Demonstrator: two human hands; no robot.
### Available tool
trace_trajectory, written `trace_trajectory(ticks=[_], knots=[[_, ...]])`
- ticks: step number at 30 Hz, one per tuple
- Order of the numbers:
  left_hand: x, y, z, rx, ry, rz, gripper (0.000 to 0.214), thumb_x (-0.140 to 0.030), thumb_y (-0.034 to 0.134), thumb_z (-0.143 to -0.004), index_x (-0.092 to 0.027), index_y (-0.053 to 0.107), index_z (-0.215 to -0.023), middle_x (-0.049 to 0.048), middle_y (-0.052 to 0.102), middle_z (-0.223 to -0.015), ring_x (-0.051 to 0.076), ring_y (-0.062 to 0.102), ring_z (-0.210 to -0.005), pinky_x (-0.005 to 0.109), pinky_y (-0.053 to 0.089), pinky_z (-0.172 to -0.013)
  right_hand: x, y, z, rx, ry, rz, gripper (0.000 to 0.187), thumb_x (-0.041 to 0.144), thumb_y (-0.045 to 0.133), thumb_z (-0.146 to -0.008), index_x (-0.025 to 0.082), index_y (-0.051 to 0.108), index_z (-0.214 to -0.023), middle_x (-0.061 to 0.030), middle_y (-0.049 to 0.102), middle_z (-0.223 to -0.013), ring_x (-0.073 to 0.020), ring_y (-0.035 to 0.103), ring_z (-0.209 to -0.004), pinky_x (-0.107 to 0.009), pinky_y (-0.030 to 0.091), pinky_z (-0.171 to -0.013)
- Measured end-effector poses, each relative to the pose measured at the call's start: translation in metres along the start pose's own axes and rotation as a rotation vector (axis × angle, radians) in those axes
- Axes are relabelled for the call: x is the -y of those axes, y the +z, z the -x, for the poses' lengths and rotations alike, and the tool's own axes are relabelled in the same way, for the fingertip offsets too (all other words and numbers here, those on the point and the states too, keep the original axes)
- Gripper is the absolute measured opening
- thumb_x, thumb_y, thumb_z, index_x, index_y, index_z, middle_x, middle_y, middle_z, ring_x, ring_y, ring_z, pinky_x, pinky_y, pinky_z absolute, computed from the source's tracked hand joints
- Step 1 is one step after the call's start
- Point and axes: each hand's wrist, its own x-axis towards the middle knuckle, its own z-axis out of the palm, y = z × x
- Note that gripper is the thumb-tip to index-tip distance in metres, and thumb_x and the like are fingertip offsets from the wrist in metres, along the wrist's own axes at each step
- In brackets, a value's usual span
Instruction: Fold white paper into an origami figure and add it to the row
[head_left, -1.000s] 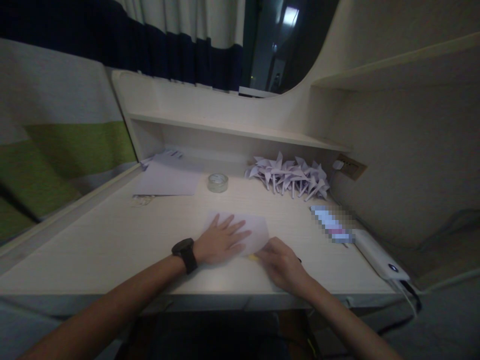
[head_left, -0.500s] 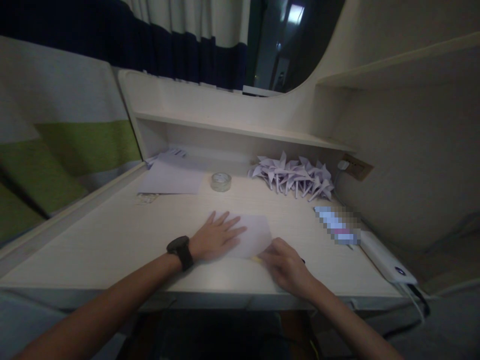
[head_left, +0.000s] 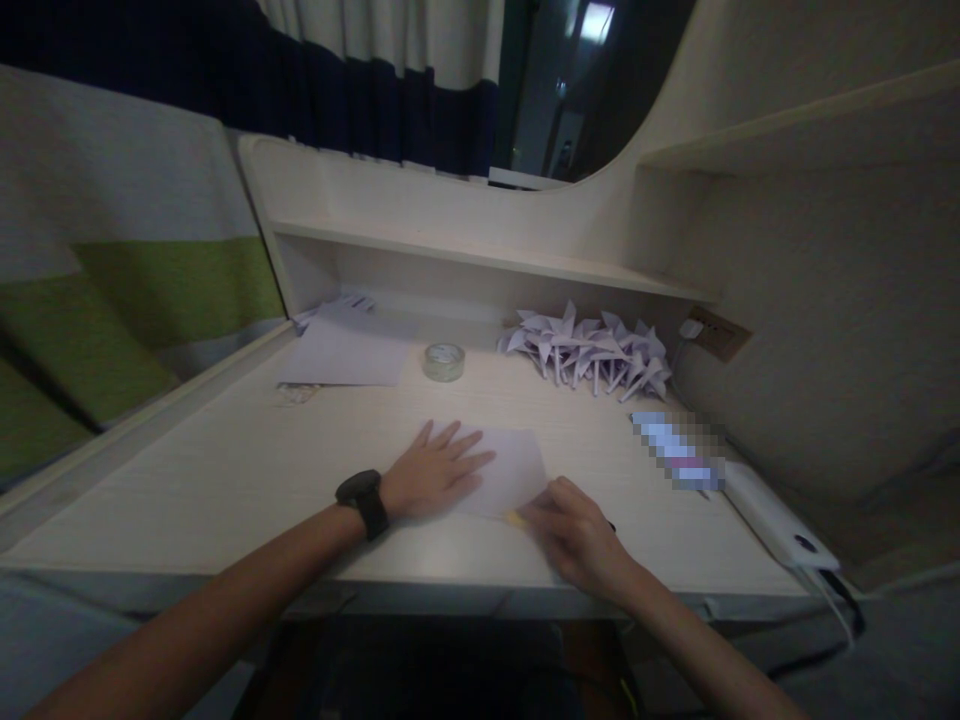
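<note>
A white sheet of paper [head_left: 508, 470] lies on the desk near its front edge. Across its left part my left hand [head_left: 433, 475] rests flat with the fingers spread, a dark watch on the wrist. My right hand [head_left: 574, 525] is closed at the paper's lower right corner. Something slim and yellow [head_left: 516, 518] pokes out from under its fingers, and a small dark end shows on the hand's other side. The grip hides most of this thing, so its kind is unclear. Whether these fingers also pinch the paper corner, I cannot tell.
Behind the paper stands a roll of clear tape [head_left: 444, 362]. A stack of white paper [head_left: 349, 345] lies at the back left. Several white paper pinwheels [head_left: 585, 345] are heaped at the back right. On the right are a blurred-out phone [head_left: 675, 450] and a white power strip [head_left: 780, 515].
Both hands and the paper keep almost the same places. The whole view has shifted very slightly.
</note>
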Motion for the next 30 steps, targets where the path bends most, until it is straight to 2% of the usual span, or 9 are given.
trace_trajectory(ticks=[30], knots=[[-0.0009,-0.0016,0.0012,0.006,0.003,-0.026,0.050,-0.055,0.019,-0.097,-0.043,0.029,-0.145,-0.0023,0.026,-0.156,0.034,0.020,-0.142,0.060,0.009,-0.110,-0.0010,-0.0013,0.0008,0.034,-0.019,0.009,0.029,0.011,0.049,-0.085,0.019,0.069,-0.104,-0.0112,0.059,-0.091,-0.0232,0.052,-0.086,-0.037,0.046,-0.071]])
